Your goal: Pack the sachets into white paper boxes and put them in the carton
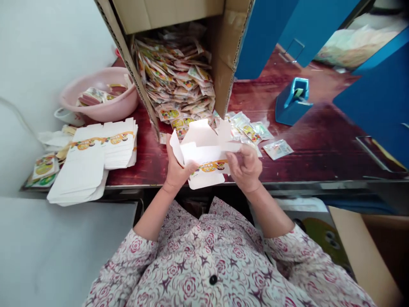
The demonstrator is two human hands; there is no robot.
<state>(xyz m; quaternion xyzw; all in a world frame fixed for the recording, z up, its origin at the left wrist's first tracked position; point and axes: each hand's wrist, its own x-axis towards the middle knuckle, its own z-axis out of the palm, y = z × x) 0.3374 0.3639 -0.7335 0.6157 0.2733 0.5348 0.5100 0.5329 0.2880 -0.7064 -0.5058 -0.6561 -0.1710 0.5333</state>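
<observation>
Patterned shirt (191, 264): lies nearest my head-worn view, a dark button (213, 279) at its front.
Left hand (179, 168): I see it partly closed around the left end of the white carton (207, 154), thumb on the near wall.
Right hand (246, 168): thumb and fingers pinch the right end; I cannot tell exactly which flap they grip.
White carton: between both hands, flaps sticking out, above the near part of the bench (319, 149).
Cardboard box (230, 55): beyond the carton, open toward me, heaped with small packets (179, 72).
Flat cartons (83, 166): stacked at my left, near a pink basin (102, 111).
Blue holder (286, 108): on the bench, to my right.
</observation>
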